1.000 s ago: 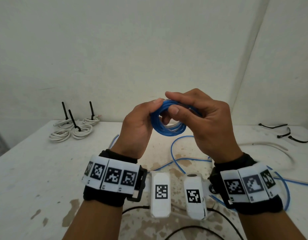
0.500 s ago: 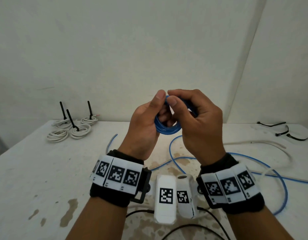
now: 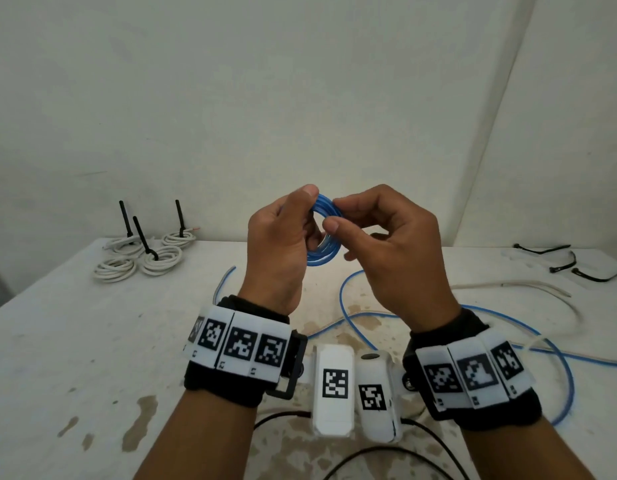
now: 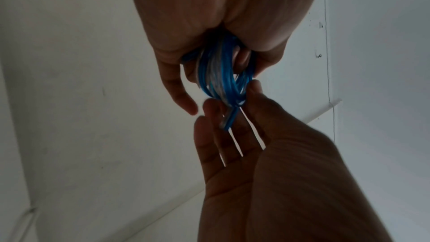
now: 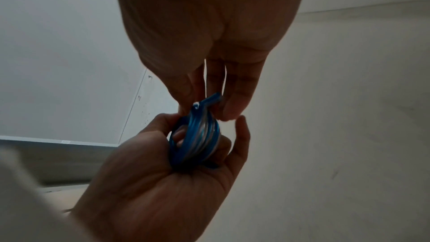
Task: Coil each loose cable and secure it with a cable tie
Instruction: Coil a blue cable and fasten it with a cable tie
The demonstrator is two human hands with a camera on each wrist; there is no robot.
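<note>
Now that I've fed another turn on, my blue coil [image 3: 322,237] sits tighter, up in the air between both hands. My left hand [image 3: 277,249] grips its loops; my right hand [image 3: 386,244] pinches the cable end [image 5: 213,98]. I reckon coiling is nearly done, with the black ties [image 3: 560,261] waiting far right.

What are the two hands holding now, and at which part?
Both hold the blue coil. The left hand grips its left side with fingers through the loop; the right hand pinches the top, at the cable end.
</note>
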